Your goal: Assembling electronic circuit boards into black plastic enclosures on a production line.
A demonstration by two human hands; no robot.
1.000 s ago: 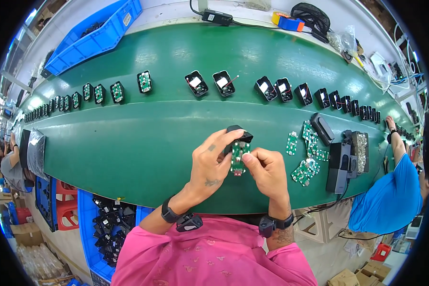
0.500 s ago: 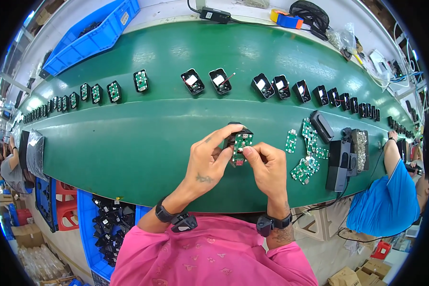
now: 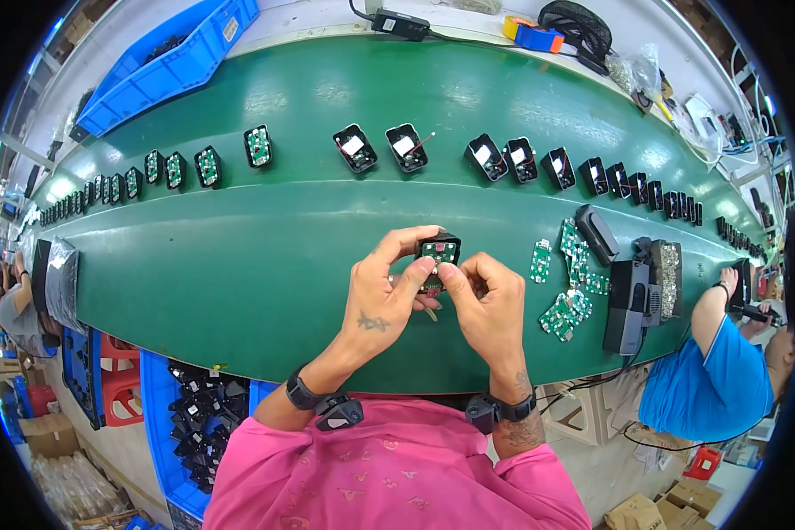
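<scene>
Between my hands, above the green table, is a small black plastic housing with a green circuit board lying in its open face. My left hand wraps round the housing from the left, its thumb pressing on the board. My right hand closes on it from the right, with the thumb on the board beside the left thumb. The fingers partly cover the board's lower part. Loose green circuit boards lie on the table to the right of my right hand.
A row of black housings stretches across the table; those at left hold boards, those at right show wires. A blue bin stands far left. A black device stands right, near a co-worker in blue.
The board, tilted up at the housing before, now lies flatter inside it. Both thumbs have come together on it. The co-worker at the right has leaned and shifted an arm.
</scene>
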